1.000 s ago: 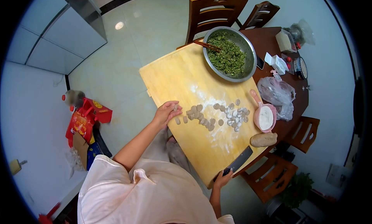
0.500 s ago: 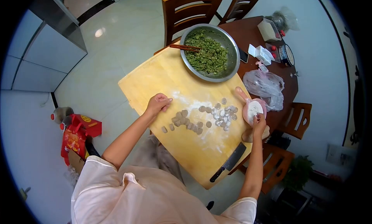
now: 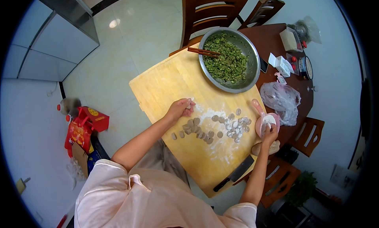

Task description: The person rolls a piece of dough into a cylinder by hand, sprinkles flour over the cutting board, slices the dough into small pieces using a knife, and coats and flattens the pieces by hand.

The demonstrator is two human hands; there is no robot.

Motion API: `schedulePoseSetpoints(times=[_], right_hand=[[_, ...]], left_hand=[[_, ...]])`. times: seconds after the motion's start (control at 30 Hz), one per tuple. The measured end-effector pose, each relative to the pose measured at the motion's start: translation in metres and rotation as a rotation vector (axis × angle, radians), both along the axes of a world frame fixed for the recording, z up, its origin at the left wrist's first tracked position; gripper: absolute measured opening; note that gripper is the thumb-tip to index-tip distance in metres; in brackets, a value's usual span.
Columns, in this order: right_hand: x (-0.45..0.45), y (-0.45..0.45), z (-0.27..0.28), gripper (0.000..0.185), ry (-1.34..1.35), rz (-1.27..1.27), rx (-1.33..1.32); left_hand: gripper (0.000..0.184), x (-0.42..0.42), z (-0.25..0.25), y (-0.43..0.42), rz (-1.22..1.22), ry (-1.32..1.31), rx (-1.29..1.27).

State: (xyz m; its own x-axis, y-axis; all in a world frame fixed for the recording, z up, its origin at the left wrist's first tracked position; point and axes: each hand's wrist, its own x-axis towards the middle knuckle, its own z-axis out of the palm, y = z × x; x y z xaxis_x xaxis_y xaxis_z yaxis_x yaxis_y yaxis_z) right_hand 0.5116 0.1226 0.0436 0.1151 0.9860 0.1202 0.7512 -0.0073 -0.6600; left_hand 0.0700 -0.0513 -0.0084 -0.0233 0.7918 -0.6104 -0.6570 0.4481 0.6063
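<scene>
My left hand (image 3: 182, 109) is over the left part of the wooden board (image 3: 162, 76), fingers closed around a small pale piece at the fingertips. My right hand (image 3: 270, 133) has its fingers pinched at the flour (image 3: 269, 120) in the pink scoop (image 3: 258, 106); what they hold is too small to make out. Several small dough pieces (image 3: 192, 126) lie beside my left hand, and floured ones (image 3: 235, 127) are nearer the scoop. A dough lump (image 3: 273, 148) sits partly behind my right wrist. The cleaver (image 3: 241, 169) lies flat near the board's lower corner.
A steel bowl (image 3: 252, 58) of green filling stands at the board's far corner with chopsticks (image 3: 203, 52) in it. On the dark table (image 3: 272, 34) are a plastic bag (image 3: 280, 97), a phone (image 3: 263, 65) and a white box (image 3: 283, 66). Wooden chairs (image 3: 213, 11) surround it.
My right hand has left the cleaver's handle and reached up to the flour scoop. The cleaver now lies on the board. My left hand has moved a little farther in over the board.
</scene>
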Motion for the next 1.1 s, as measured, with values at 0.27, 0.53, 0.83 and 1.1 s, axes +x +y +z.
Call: schedulePoseSetpoints(times=[0.27,0.53,0.83,1.1], right_hand=[[-0.226,-0.094,0.053,0.011,0.338,0.575,-0.334],[-0.263,-0.096,0.066,0.013,0.123,0.740,-0.308],[-0.190,-0.105,0.049,0.031,0.175,0.511,-0.302],[-0.140,-0.219,-0.093,0.059,-0.299,0.766,-0.020]], left_hand=[[0.026,0.026,-0.001,0.014,0.193,-0.348,0.033],[0.022,0.031,-0.012,0.015,0.010,-0.402,0.100],[0.025,0.024,-0.016,0.056,-0.263,0.573,0.052],[0.072,0.032,0.010,-0.048,-0.308,1.552,0.501]])
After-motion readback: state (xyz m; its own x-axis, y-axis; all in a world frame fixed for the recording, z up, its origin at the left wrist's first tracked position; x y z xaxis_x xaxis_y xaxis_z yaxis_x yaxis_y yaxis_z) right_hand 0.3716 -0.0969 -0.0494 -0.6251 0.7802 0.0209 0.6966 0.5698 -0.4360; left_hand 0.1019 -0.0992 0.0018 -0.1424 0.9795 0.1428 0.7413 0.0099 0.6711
